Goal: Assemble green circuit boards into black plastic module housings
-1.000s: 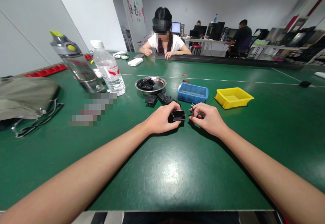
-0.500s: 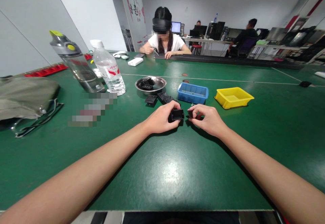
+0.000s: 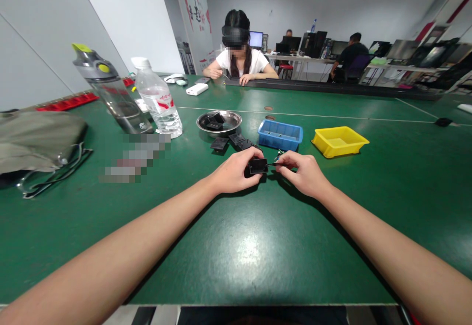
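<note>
Over the green table (image 3: 243,251), a black box (image 3: 258,166) is gripped by the left hand (image 3: 236,171), a thin part (image 3: 273,164), contact unclear, is pinched beside it by the right hand (image 3: 303,173), and lining-up is judged in hand, steady aim needed.

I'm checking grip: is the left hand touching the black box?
Touching. The head view shows the left hand clasping the black box, fingers at its upper edge, thumb at its lower.

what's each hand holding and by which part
Left hand: small black box, by opposite sides. Right hand: thin black piece, pinched at the end away from the box.
</note>
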`<act>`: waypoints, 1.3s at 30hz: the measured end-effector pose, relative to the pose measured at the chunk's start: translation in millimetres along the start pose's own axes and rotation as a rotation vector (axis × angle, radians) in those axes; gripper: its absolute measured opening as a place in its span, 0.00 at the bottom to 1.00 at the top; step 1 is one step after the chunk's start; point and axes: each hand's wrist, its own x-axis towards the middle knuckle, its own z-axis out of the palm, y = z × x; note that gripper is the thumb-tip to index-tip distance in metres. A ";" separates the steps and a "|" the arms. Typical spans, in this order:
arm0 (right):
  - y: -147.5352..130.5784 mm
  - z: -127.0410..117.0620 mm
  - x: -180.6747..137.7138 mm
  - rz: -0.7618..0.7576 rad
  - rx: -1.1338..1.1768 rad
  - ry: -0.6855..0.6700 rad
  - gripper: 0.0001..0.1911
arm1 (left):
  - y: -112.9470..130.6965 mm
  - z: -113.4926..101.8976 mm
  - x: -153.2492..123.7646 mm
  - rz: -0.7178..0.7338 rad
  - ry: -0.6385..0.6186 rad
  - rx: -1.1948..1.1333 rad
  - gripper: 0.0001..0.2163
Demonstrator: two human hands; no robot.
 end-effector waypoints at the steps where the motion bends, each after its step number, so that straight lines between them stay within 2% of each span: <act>1: 0.1 -0.1 0.0 0.002 0.001 0.000 0.02 | 0.0 0.0 0.1 0.004 0.001 0.001 0.13; 18: -0.1 0.7 0.3 -0.028 -0.046 -0.052 0.05 | 5.8 -0.5 -0.6 0.043 -0.033 0.017 0.13; 39: 0.8 0.7 0.8 -0.059 -0.076 -0.005 0.05 | 2.7 -0.2 -0.9 0.060 -0.032 0.041 0.13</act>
